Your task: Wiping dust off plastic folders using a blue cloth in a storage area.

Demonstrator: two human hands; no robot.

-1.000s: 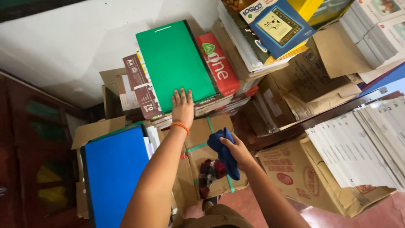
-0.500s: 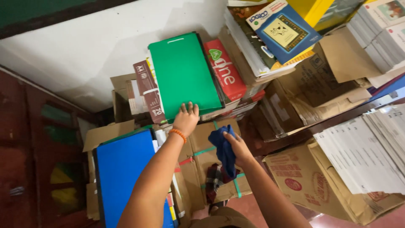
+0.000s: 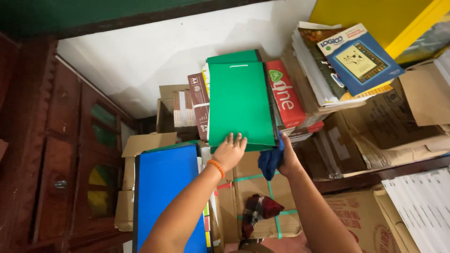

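Cardboard boxes (image 3: 255, 197) crowd the corner under the white wall, with a blue folder (image 3: 168, 197) lying on those at your left and a green folder (image 3: 240, 103) on top of the pile of paper packs straight ahead, beside a red pack (image 3: 286, 96). You seem to be steadying or sliding that green folder: your left hand (image 3: 229, 152) lies open, fingers spread flat on its lower edge and gripping nothing, while your right hand (image 3: 288, 157) is closed around a blue cloth (image 3: 269, 161) at its lower right corner. Any further shift calls for even pressure, since the folder overhangs the uneven pile and could slip.
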